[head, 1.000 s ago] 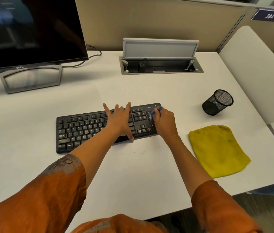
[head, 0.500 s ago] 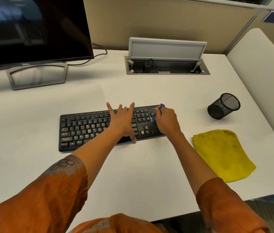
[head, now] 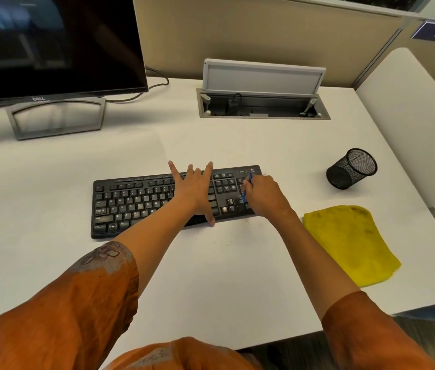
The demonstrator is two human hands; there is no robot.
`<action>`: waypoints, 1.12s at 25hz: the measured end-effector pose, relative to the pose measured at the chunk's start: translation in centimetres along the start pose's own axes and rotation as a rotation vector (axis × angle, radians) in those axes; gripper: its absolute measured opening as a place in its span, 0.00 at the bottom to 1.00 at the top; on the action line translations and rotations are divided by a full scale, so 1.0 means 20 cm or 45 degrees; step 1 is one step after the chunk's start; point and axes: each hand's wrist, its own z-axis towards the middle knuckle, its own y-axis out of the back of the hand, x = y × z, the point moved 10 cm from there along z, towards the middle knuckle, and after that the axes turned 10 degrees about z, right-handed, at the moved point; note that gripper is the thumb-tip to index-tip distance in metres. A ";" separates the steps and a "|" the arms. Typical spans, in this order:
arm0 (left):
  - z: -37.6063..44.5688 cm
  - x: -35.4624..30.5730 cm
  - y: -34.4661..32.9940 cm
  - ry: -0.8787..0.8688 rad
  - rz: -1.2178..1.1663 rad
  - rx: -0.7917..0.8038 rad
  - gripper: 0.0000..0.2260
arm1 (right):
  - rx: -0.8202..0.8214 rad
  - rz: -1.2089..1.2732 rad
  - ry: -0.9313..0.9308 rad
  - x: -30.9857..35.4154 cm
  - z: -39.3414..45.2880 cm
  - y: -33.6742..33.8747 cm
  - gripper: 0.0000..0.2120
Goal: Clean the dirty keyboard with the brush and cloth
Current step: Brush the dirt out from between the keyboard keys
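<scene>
Desk surface, white and broad, fills most of the view and carries everything else. At its far left stands a black Dell monitor on a grey open-frame stand, with a dark cable running off behind it. A grey cable box is set into the desk at the back, its lid propped upright. A white rounded divider panel closes off the right side.

Near the middle lies the black keyboard, long side running left to right, some keys near its right end showing pale dust. A yellow cloth lies flat on the desk just right of the keyboard, apart from both hands. Behind the cloth, a black mesh pen holder lies tipped on its side, mouth facing up and right.

Both forearms reach out from orange sleeves. The left hand lies flat on the keyboard's middle-right keys, fingers straight and spread, thumb resting at the front edge. The right hand is curled over the number-pad end and grips a small blue brush, which stands nearly upright; whether its lower end touches the keys I cannot tell.
</scene>
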 end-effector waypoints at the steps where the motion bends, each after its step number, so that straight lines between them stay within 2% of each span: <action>1: 0.00 0.00 0.00 -0.001 0.004 0.005 0.71 | -0.037 0.041 -0.005 0.00 0.01 0.02 0.19; 5: 0.00 0.00 -0.01 -0.003 0.021 0.015 0.71 | -0.136 0.249 0.002 0.00 -0.01 0.05 0.18; 11: 0.00 0.00 -0.01 -0.004 0.007 0.016 0.70 | 0.117 0.110 -0.061 -0.13 -0.13 -0.02 0.18; 16: -0.01 -0.01 -0.01 -0.004 0.023 0.021 0.69 | -0.115 0.444 -0.064 -0.11 -0.13 0.08 0.16; 20: -0.01 0.00 -0.01 0.005 0.000 0.020 0.69 | 0.094 0.194 -0.163 -0.20 -0.15 0.01 0.17; 22: -0.02 0.00 -0.01 0.004 0.001 0.020 0.69 | 0.030 0.201 -0.178 -0.22 -0.13 0.08 0.15; 25: -0.01 0.00 -0.01 0.007 0.012 0.018 0.69 | -0.032 0.443 -0.070 -0.16 -0.10 0.16 0.10; 28: -0.01 0.00 0.00 0.016 0.015 0.017 0.70 | 0.120 0.430 0.159 -0.04 -0.08 0.10 0.08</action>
